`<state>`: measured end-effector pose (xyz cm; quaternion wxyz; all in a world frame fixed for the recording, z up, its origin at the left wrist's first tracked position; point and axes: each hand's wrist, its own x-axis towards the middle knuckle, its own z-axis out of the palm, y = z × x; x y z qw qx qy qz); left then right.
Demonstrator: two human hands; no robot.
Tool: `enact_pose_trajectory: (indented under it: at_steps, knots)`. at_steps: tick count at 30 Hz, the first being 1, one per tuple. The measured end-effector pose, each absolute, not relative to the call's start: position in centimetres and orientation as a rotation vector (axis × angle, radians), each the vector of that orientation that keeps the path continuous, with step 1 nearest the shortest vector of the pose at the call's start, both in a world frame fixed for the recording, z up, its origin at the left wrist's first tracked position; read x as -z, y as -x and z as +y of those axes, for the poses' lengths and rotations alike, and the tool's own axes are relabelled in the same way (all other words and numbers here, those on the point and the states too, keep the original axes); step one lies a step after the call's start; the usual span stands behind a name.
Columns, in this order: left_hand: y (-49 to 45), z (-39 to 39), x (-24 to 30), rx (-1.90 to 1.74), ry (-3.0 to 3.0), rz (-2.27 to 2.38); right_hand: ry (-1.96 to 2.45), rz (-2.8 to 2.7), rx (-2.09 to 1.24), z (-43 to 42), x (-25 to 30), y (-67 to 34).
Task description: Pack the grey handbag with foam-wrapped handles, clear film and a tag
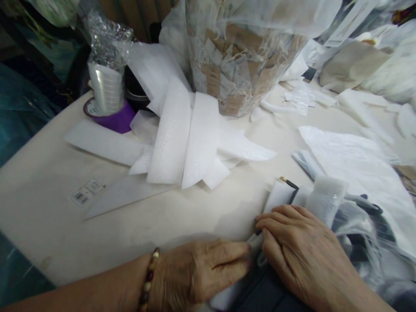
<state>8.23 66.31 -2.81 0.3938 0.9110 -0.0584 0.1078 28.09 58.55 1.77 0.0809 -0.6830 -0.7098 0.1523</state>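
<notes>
At the bottom of the view lies a dark navy item (pixel 268 288), perhaps cloth or a bag, with a white foam strip (pixel 280 195) along it. My left hand (pixel 201 268), with a beaded bracelet at the wrist, has its fingers together and pressed onto the strip's lower part; their tips are blurred. Over the upper part curl the fingers of my right hand (pixel 299 251), closed round the strip, and the palm side is hidden. A black piece with a gold-coloured end (pixel 288 183) sticks out just beyond the right fingers.
Loose white foam strips (pixel 170 134) are piled mid-table. Behind stands a clear plastic bag of tags (pixel 240 73). Tape rolls (pixel 107 89) stand back left, near a barcode label (pixel 86 193). At right lie a white sheet (pixel 351 151) and plastic-wrapped dark items (pixel 360 229).
</notes>
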Motion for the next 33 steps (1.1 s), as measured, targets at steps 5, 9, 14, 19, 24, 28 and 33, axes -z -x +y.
enact_pose_trajectory:
  at_steps: [5,9,14,19,24,28,33]
  knots:
    - [-11.0,66.9,3.3,-0.287,-2.38,-0.35,2.022,-2.094,-0.527,58.7,-1.8,-28.2]
    - [-13.0,66.8,3.8,-0.282,-2.122,-0.131,2.017,-2.071,-0.613,58.9,-2.0,-28.4]
    - [-13.4,65.2,3.8,-0.192,-1.587,0.387,2.017,-2.047,-0.7,58.8,-2.3,-28.6]
    - [-12.1,64.1,3.3,-0.355,-1.628,0.351,1.993,-2.024,-0.713,58.6,-2.5,-28.6]
    - [-11.1,65.0,2.4,-0.303,-1.996,0.03,1.966,-1.986,-0.694,58.6,-2.4,-28.5]
    - [-11.1,65.6,2.0,-0.212,-1.972,0.0,1.983,-1.948,-0.7,58.4,-2.7,-28.6]
    - [-12.0,64.6,3.8,-0.341,-1.826,0.193,1.976,-1.876,-0.731,58.5,-3.4,-28.9]
